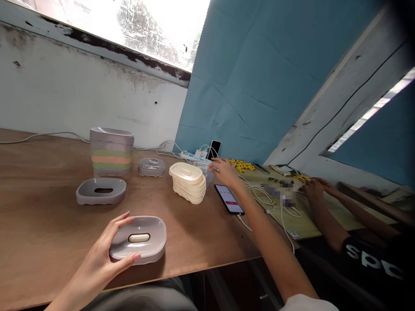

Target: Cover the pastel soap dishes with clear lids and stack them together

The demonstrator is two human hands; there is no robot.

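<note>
My left hand is closed around the near-left side of a grey oval soap dish, thumb at the front edge and fingers at the back. A cream strip shows through the dish's slot. My right hand reaches out past a stack of cream oval trays, fingers apart over some clear plastic pieces; whether they touch is unclear. Another grey oval dish with an uncovered slot rests behind my left hand. Beyond it stands a tall stack of grey, green and orange dishes.
A small grey translucent case lies near the wall. A phone with a lit screen lies under my right forearm, its cable trailing. At the back are a power strip and another phone. A co-worker's hands are at the right.
</note>
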